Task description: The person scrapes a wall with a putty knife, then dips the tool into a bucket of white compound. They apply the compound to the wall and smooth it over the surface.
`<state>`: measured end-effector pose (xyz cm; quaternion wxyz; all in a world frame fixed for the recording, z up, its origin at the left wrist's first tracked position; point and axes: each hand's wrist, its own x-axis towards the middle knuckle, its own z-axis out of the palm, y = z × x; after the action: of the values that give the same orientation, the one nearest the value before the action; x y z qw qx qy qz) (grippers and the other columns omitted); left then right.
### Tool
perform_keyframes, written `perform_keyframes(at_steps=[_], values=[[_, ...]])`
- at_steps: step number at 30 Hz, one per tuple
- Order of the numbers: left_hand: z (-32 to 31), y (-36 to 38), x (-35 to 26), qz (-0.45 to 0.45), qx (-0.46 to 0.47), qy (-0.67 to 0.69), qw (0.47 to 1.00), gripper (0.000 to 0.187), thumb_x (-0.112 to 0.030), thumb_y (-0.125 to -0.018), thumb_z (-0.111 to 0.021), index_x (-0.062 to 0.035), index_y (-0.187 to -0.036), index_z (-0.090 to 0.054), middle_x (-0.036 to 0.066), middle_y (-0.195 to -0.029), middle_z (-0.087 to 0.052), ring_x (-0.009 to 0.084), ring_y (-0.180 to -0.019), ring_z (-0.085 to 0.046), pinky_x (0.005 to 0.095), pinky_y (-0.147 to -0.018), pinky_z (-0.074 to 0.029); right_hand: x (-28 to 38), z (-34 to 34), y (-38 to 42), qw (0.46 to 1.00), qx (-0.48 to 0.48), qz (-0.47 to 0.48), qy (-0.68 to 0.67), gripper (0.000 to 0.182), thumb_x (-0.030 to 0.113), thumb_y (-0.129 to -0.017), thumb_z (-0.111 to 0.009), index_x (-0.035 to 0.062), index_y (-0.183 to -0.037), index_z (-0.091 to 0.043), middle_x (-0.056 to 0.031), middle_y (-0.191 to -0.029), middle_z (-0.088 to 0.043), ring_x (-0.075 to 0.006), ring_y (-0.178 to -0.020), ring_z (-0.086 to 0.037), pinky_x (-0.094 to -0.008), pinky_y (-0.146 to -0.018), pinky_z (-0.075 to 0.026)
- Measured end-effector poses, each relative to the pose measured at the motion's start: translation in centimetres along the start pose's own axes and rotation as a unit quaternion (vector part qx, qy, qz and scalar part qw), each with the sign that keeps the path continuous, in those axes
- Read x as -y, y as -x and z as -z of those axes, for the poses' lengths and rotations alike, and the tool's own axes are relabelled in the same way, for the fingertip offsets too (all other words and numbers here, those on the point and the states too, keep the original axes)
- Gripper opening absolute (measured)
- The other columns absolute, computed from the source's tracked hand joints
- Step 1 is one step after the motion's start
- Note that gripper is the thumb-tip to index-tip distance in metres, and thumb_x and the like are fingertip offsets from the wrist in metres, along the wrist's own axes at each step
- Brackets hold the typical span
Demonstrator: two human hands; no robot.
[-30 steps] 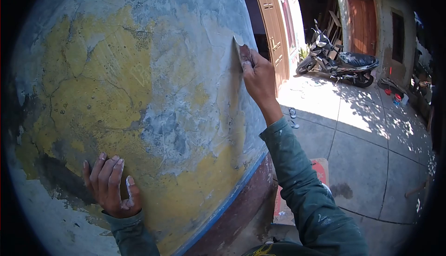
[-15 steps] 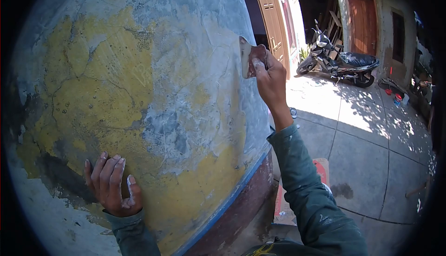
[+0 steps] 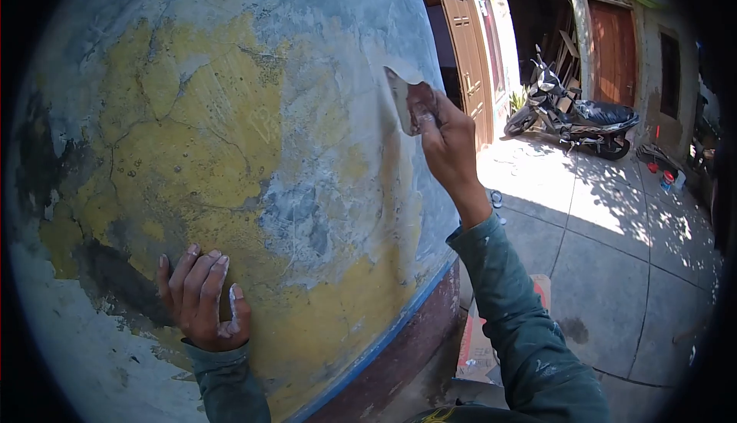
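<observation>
The wall, patchy yellow and grey, is showing no legible writing. Low on the wall, the left hand is lying flat, fingers pressed together. Higher up, the right hand is pinching a putty knife against the wall, slightly higher than before.

The big wall fills the whole left side, and the left hand lies flat on it low down, so no hand can pass that way. To the right of the right hand the air is open over the bare paved yard. Far back, a brown door and a parked motorbike stand in the way
</observation>
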<state>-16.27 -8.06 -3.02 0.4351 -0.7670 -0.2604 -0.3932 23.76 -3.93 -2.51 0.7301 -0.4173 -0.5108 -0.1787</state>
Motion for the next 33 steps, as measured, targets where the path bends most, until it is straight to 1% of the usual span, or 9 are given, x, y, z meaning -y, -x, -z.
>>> perform_keyframes(at_steps=[4,6,10,16,20,22,27,29,33], values=[[0.0,-0.1,0.1,0.013,-0.009,0.006,1.0,0.038,-0.017,-0.082,-0.06,-0.0061,-0.117,-0.069,0.008,-0.119,-0.07,0.0331,-0.125,-0.061,0.0593,-0.12,-0.031,-1.0,-1.7,-2.6,0.995,-0.019,-0.02,0.099,0.016,0.009,-0.095,-0.058,0.0004,-0.106,-0.066,-0.027,-0.083,-0.066,-0.0468,-0.076,-0.065,-0.0493,-0.065,-0.049],[0.1,0.0,0.1,0.009,-0.008,0.032,0.999,0.037,-0.018,-0.081,-0.061,-0.007,-0.116,-0.07,0.008,-0.119,-0.07,0.033,-0.125,-0.061,0.0585,-0.12,-0.03,3.3,-3.2,-1.9,0.997,-0.013,0.021,0.073,0.016,0.007,-0.095,-0.057,0.0017,-0.107,-0.066,-0.0266,-0.082,-0.065,-0.0469,-0.075,-0.065,-0.0506,-0.064,-0.049],[0.0,-0.1,0.1,0.013,-0.016,0.047,0.999,0.038,-0.016,-0.078,-0.064,-0.0076,-0.114,-0.071,0.008,-0.118,-0.07,0.0323,-0.125,-0.061,0.0577,-0.12,-0.03,9.8,-5.6,0.2,0.994,0.031,0.107,0.019,0.034,0.001,-0.081,-0.063,0.002,-0.115,-0.065,-0.0212,-0.091,-0.067,-0.0426,-0.082,-0.066,-0.0488,-0.07,-0.05],[0.3,-0.3,0.1,0.019,-0.022,0.067,0.997,0.04,-0.012,-0.075,-0.067,-0.0084,-0.114,-0.072,0.007,-0.118,-0.07,0.0304,-0.124,-0.062,0.056,-0.121,-0.03,15.8,-7.3,3.9,0.968,0.101,0.227,0.014,0.046,-0.001,-0.076,-0.065,0.0041,-0.122,-0.063,-0.0171,-0.09,-0.064,-0.0387,-0.081,-0.064,-0.0468,-0.069,-0.05],[0.4,-0.2,0.4,0.024,-0.028,0.072,0.997,0.039,-0.013,-0.076,-0.069,-0.0086,-0.114,-0.072,0.007,-0.118,-0.07,0.0294,-0.124,-0.062,0.0543,-0.121,-0.03,16.3,-6.4,2.8,0.968,0.094,0.215,-0.089,0.038,-0.003,-0.078,-0.066,-0.0001,-0.116,-0.065,-0.0214,-0.091,-0.067,-0.0409,-0.08,-0.067,-0.047,-0.069,-0.051],[0.5,-0.1,0.5,0.011,-0.031,0.1,0.994,0.039,-0.013,-0.076,-0.07,-0.009,-0.114,-0.072,0.007,-0.119,-0.069,0.0292,-0.124,-0.062,0.053,-0.121,-0.031,16.6,-6.4,1.6,0.985,0.065,0.149,-0.052,0.04,-0.002,-0.081,-0.066,0.0003,-0.121,-0.066,-0.0212,-0.092,-0.069,-0.0402,-0.079,-0.066,-0.0475,-0.069,-0.051],[1.3,0.8,0.7,0.016,-0.033,0.132,0.991,0.039,-0.012,-0.076,-0.071,-0.0085,-0.114,-0.072,0.008,-0.119,-0.069,0.0302,-0.124,-0.061,0.0535,-0.12,-0.033,17.4,-10.7,4.5,0.947,0.005,0.294,0.13,0.042,0.006,-0.084,-0.067,0.0061,-0.126,-0.068,-0.0091,-0.081,-0.063,-0.0282,-0.076,-0.064,-0.0397,-0.073,-0.048],[1.4,1.8,0.9,0.017,-0.05,0.151,0.987,0.038,-0.012,-0.076,-0.069,-0.008,-0.114,-0.072,0.009,-0.119,-0.069,0.0315,-0.124,-0.061,0.0552,-0.118,-0.036,17.6,-11.8,7.4,0.946,0.023,0.287,0.15,0.047,0.006,-0.083,-0.064,0.007,-0.13,-0.068,-0.0067,-0.079,-0.061,-0.0233,-0.073,-0.061,-0.0371,-0.071,-0.046],[2.9,2.6,2.1,0.009,-0.08,0.149,0.986,0.038,-0.012,-0.075,-0.067,-0.0077,-0.113,-0.072,0.009,-0.119,-0.069,0.0331,-0.124,-0.061,0.0571,-0.116,-0.037,18.6,-9.9,11.8,0.943,0.077,0.289,0.146,0.049,0.006,-0.082,-0.066,0.0087,-0.131,-0.068,-0.0067,-0.081,-0.064,-0.0228,-0.072,-0.061,-0.0364,-0.071,-0.046]])
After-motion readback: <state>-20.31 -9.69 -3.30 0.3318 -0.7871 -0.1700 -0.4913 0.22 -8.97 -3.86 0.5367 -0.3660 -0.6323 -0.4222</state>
